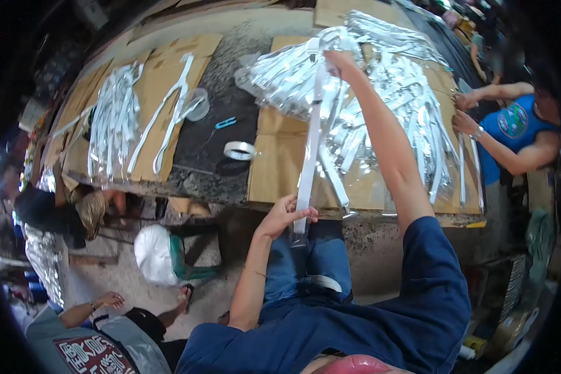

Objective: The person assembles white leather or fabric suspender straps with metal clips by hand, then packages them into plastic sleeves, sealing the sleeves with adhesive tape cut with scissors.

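Observation:
A long pair of white suspenders [310,149] in a clear plastic sleeve hangs down over the table's front edge. My left hand [285,215] is closed around its lower end, just off the edge, with the sleeve's tip poking out below. Up at the pile, my right hand [341,62] has its fingers closed at the upper end of the same strap; the fingertips are partly hidden. Around and beneath my right arm lies a heap of bagged white suspenders [386,93], spread over cardboard [274,168]. Another strap with a metal clip [336,184] lies just right of the held one.
On the table's dark middle are a roll of white tape [239,150], blue snips [225,123] and a clear plastic cup [198,106]. More suspenders [115,118] lie on cardboard at left. A co-worker in blue [517,124] works at right; others sit at left. A white sack [153,255] stands below.

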Demonstrator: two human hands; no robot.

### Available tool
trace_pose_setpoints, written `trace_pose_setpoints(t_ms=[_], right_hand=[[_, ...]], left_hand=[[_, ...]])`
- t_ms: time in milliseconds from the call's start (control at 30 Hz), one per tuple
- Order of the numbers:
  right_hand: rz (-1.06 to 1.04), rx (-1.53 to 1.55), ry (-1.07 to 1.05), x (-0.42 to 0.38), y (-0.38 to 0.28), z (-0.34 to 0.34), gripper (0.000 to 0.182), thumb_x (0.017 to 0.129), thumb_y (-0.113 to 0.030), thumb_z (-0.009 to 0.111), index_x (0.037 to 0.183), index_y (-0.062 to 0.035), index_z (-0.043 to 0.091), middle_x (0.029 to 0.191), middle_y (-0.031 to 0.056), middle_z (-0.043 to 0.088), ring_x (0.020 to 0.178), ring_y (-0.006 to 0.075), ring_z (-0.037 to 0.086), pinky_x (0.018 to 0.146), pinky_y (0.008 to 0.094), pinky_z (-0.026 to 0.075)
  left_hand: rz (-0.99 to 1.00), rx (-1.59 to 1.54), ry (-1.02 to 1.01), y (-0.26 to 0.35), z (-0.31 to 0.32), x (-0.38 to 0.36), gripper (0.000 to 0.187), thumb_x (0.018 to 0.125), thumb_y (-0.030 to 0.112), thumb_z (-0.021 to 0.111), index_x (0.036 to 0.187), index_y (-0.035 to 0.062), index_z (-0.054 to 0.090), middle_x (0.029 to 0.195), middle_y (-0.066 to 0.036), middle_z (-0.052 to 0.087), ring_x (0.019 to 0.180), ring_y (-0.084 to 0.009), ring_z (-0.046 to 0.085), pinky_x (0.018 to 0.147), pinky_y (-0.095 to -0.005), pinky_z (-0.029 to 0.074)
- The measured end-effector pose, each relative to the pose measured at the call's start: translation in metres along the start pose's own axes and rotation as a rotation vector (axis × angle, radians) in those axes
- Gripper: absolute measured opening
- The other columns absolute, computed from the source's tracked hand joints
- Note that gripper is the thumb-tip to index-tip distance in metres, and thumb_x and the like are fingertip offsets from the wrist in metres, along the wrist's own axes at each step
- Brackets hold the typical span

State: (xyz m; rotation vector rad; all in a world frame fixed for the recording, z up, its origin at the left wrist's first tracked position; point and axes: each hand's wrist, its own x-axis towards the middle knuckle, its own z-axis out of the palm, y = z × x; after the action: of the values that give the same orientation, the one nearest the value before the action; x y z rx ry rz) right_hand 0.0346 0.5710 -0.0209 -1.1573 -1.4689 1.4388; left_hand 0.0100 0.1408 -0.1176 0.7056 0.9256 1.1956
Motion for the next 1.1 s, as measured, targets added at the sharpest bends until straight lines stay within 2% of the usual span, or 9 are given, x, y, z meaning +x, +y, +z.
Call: trace_pose_setpoints(t_ms=[167,233,333,367,467,600,767,1000,1100], right_hand=[[-0.175,-0.954,0.134,0.074,0.071,-0.004,0.059,0.086,-0.046,0.06,0.105,0.0095,0.065,0.096,0.0228,0.069,0.091,0.0354,0.067,0.087,0.0412,0.051],[-0.456,-1.013,0.426,0.032,0.065,0.007,0.053,0.086,-0.043,0.064,0.107,0.0061,0.066,0.102,0.0203,0.07,0.099,0.0335,0.066,0.088,0.0406,0.05],[-0.825,-0.747,0.072,-0.052,0.056,0.022,0.032,0.091,-0.031,0.062,0.11,-0.0061,0.069,0.105,0.0123,0.071,0.089,0.0269,0.069,0.078,0.0372,0.053],[-0.504,-0.579,-0.214,-0.107,0.04,0.033,0.024,0.091,-0.022,0.063,0.109,-0.0067,0.069,0.097,0.0082,0.072,0.08,0.0173,0.067,0.072,0.0318,0.053],[-0.566,-0.694,-0.718,-0.182,0.063,0.071,0.023,0.087,-0.013,0.063,0.108,-0.0058,0.068,0.096,0.0117,0.07,0.089,0.0208,0.067,0.075,0.0349,0.053],[-0.68,-0.795,-0.751,-0.187,0.132,0.111,0.024,0.08,-0.015,0.064,0.102,-0.0067,0.071,0.097,0.0175,0.068,0.101,0.0332,0.06,0.089,0.0416,0.049],[-0.627,-0.768,-0.695,-0.189,0.135,0.12,0.022,0.072,-0.011,0.068,0.091,-0.0014,0.069,0.093,0.0203,0.068,0.099,0.0327,0.06,0.088,0.0404,0.049],[-0.159,-0.256,-1.038,-0.154,0.137,0.109,0.032,0.088,-0.02,0.067,0.114,-0.0018,0.061,0.093,-0.0014,0.064,0.086,0.0111,0.06,0.076,0.0267,0.047],[0.006,-0.149,-1.055,-0.186,0.087,0.093,0.04,0.089,-0.021,0.068,0.124,-0.0041,0.058,0.097,-0.0006,0.063,0.088,0.0101,0.057,0.077,0.0278,0.047]], left_hand=[[-0.03,0.03,0.197,-0.003,-0.021,-0.034,0.048,0.091,0.003,0.063,0.133,-0.0039,0.041,0.094,-0.017,0.068,0.072,-0.0209,0.069,0.064,-0.0309,0.057],[-0.041,0.256,0.413,0.002,-0.028,-0.045,0.047,0.09,0.009,0.065,0.13,-0.0047,0.046,0.086,-0.017,0.07,0.073,-0.0225,0.071,0.066,-0.033,0.056],[-0.061,1.044,0.734,0.028,-0.028,-0.055,0.036,0.085,0.025,0.07,0.111,0.0003,0.063,0.075,-0.017,0.069,0.077,-0.032,0.069,0.072,-0.0407,0.052],[-0.051,1.085,0.838,0.038,-0.028,-0.053,0.029,0.084,0.023,0.07,0.102,0.0014,0.065,0.078,-0.015,0.069,0.08,-0.0323,0.067,0.072,-0.0416,0.052],[0.395,1.313,0.91,0.061,-0.061,-0.025,0.025,0.082,0.022,0.07,0.096,0.0024,0.065,0.092,-0.012,0.067,0.091,-0.0309,0.062,0.079,-0.0408,0.049],[0.869,1.627,0.858,0.101,-0.101,0.038,0.026,0.083,0.026,0.068,0.094,0.0024,0.066,0.095,-0.014,0.065,0.097,-0.0316,0.06,0.084,-0.0382,0.048],[-0.076,1.833,0.351,0.133,-0.111,0.065,0.03,0.076,0.029,0.068,0.09,0.0032,0.069,0.095,-0.02,0.068,0.094,-0.037,0.065,0.081,-0.0442,0.053],[0.112,1.767,0.479,0.149,-0.096,0.034,0.031,0.074,0.029,0.062,0.093,0.0054,0.071,0.09,-0.023,0.068,0.087,-0.0391,0.066,0.076,-0.0463,0.053],[0.184,1.614,0.485,0.165,-0.084,0.003,0.032,0.076,0.028,0.063,0.096,0.0031,0.069,0.088,-0.022,0.068,0.082,-0.0376,0.066,0.074,-0.0441,0.052]])
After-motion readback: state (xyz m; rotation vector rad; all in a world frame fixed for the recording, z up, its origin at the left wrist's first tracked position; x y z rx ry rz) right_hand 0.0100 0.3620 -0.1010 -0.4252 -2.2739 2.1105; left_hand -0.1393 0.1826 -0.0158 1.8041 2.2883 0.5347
